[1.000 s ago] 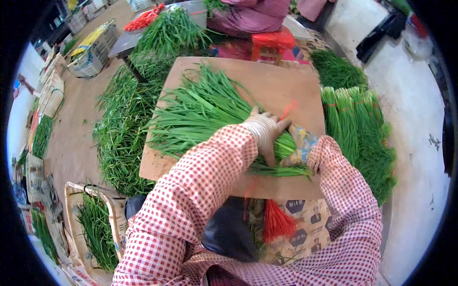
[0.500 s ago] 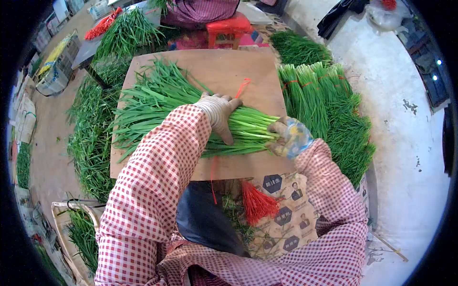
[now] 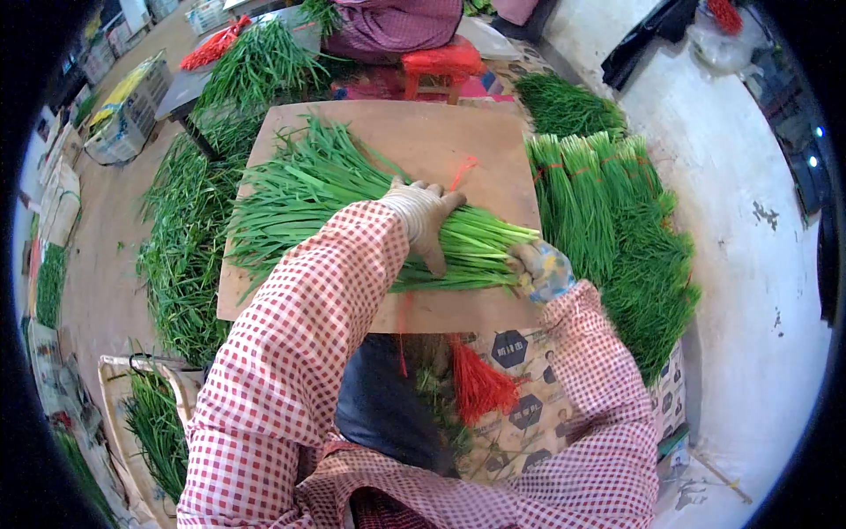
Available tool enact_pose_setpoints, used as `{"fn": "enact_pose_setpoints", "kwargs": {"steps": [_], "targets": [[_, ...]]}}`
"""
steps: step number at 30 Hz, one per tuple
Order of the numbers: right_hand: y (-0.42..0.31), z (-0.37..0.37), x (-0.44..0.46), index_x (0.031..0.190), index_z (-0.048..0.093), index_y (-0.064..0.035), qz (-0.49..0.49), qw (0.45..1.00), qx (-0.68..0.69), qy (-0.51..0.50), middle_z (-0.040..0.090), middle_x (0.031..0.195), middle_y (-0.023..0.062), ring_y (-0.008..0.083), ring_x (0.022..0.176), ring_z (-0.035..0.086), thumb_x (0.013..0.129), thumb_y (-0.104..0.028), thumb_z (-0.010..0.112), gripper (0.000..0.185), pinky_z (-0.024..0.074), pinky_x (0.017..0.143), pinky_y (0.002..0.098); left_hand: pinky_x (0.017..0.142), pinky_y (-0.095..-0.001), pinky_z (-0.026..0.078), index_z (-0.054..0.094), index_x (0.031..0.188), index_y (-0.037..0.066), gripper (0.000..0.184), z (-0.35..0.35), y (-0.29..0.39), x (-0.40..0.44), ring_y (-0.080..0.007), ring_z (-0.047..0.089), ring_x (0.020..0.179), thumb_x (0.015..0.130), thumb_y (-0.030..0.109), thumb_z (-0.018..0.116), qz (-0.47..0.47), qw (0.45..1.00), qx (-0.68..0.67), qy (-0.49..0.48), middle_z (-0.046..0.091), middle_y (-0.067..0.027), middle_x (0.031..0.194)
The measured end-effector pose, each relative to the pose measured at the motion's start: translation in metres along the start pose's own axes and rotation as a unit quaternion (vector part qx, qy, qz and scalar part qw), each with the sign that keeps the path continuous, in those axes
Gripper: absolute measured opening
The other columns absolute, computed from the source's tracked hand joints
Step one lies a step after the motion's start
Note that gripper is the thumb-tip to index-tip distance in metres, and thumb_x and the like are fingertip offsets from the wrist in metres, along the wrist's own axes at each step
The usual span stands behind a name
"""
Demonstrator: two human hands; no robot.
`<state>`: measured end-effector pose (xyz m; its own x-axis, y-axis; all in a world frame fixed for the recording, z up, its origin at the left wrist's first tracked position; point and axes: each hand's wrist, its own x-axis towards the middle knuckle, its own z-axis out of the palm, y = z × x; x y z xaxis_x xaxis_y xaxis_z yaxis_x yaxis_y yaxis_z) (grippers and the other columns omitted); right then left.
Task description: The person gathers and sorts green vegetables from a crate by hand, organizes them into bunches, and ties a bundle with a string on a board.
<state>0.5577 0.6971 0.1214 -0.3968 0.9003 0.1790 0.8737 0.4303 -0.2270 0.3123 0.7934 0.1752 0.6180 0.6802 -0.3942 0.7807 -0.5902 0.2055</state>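
Green stalks (image 3: 486,238) lie partly hidden beneath the left hand (image 3: 423,219).

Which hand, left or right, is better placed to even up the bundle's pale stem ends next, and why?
Probably the right hand: it is right at the stem ends. The left hand lies spread across the green bundle, better placed to steady it on the board.

Sleeves (image 3: 304,295) are checked red and white, leaves (image 3: 304,189) green, board (image 3: 471,132) brown, stool (image 3: 441,60) red.
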Motion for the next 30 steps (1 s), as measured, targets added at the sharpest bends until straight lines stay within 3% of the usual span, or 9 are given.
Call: {"fn": "enact_pose_setpoints", "kwargs": {"steps": [2,4,6,8,10,17,21,24,30], "targets": [[0.003,0.013,0.001,0.102,0.062,-0.0116,0.1,0.923,0.366,0.064,0.061,0.093,0.016,0.0346,0.087,0.062,0.087,-0.016,0.059,0.016,0.0524,0.073,0.0419,0.109,-0.056,0.023,0.033,0.142,0.012,0.118,0.004,0.0,0.001,-0.0311,0.035,0.134,0.044,0.049,0.087,-0.003,1.0,-0.001,0.006,0.042,-0.0137,0.141],[0.013,0.0,0.001,0.101,0.063,-0.0091,-0.031,0.997,0.07,0.032,0.061,0.089,0.015,0.0333,0.083,0.062,0.086,-0.017,0.062,0.017,0.0525,0.07,0.0408,0.11,-0.0588,0.02,0.032,0.143,0.012,0.118,0.01,0.0,0.0,-0.0308,0.034,0.135,0.045,0.049,0.087,-0.012,1.0,-0.002,0.014,0.043,-0.0135,0.141],[0.013,-0.03,0.027,0.103,0.063,-0.0057,-0.034,0.99,0.132,-0.039,0.063,0.096,0.0165,0.0321,0.082,0.063,0.082,-0.022,0.068,0.027,0.0522,0.07,0.0402,0.111,-0.0594,0.018,0.032,0.143,0.012,0.117,0.01,0.0,-0.001,-0.0307,0.034,0.135,0.046,0.049,0.087,-0.012,1.0,0.003,0.022,0.043,-0.0133,0.141],[0.0,-0.074,0.065,0.095,0.065,-0.0043,0.059,0.98,0.053,-0.181,0.063,0.093,0.015,0.0253,0.076,0.063,0.08,-0.029,0.072,0.03,0.0511,0.061,0.037,0.111,-0.061,0.017,0.033,0.142,0.011,0.116,0.011,-0.001,0.001,-0.0306,0.036,0.134,0.045,0.049,0.087,-0.013,1.0,0.002,0.028,0.043,-0.013,0.141],[0.014,-0.072,0.107,0.109,0.064,-0.0026,0.245,0.947,0.175,-0.108,0.065,0.108,0.0171,0.0254,0.09,0.065,0.081,-0.046,0.067,0.052,0.0521,0.073,0.0369,0.11,-0.0622,0.018,0.035,0.141,0.012,0.115,0.013,-0.001,0.002,-0.0303,0.038,0.133,0.045,0.049,0.086,-0.012,1.0,-0.013,0.022,0.044,-0.013,0.139],[0.019,-0.009,0.196,0.125,0.057,-0.0054,0.218,0.932,-0.152,-0.246,0.065,0.113,0.0145,0.0252,0.104,0.061,0.084,-0.063,0.055,0.071,0.0447,0.094,0.0357,0.106,-0.0608,0.023,0.039,0.137,0.011,0.108,0.017,0.001,-0.001,-0.0306,0.043,0.127,0.046,0.049,0.085,-0.011,0.999,-0.013,0.049,0.048,-0.0133,0.134],[0.032,0.002,0.206,0.118,0.061,-0.0065,0.325,0.881,0.028,-0.341,0.068,0.093,0.0081,0.0198,0.085,0.063,0.083,-0.062,0.058,0.065,0.0496,0.08,0.0345,0.106,-0.0616,0.024,0.041,0.134,0.01,0.105,0.021,-0.003,-0.003,-0.0318,0.043,0.127,0.046,0.049,0.084,0.003,0.997,-0.041,0.067,0.048,-0.0146,0.134],[0.053,0.036,0.196,0.104,0.064,-0.0094,0.348,0.861,0.318,-0.191,0.061,0.075,0.0015,0.0099,0.06,0.054,0.086,-0.039,0.068,0.034,0.0432,0.05,0.0243,0.106,-0.0616,0.024,0.041,0.134,0.009,0.105,0.02,-0.001,-0.002,-0.0318,0.043,0.127,0.046,0.049,0.084,0.009,0.996,-0.041,0.081,0.049,-0.0146,0.133],[0.026,0.001,0.191,0.108,0.06,-0.0072,0.284,0.893,0.311,-0.157,0.063,0.084,0.0031,0.0119,0.065,0.057,0.088,-0.031,0.062,0.031,0.049,0.056,0.0268,0.106,-0.0603,0.025,0.042,0.133,0.008,0.104,0.016,-0.002,-0.007,-0.0308,0.045,0.126,0.046,0.048,0.085,0.0,0.996,-0.046,0.079,0.051,-0.0137,0.13]]}}
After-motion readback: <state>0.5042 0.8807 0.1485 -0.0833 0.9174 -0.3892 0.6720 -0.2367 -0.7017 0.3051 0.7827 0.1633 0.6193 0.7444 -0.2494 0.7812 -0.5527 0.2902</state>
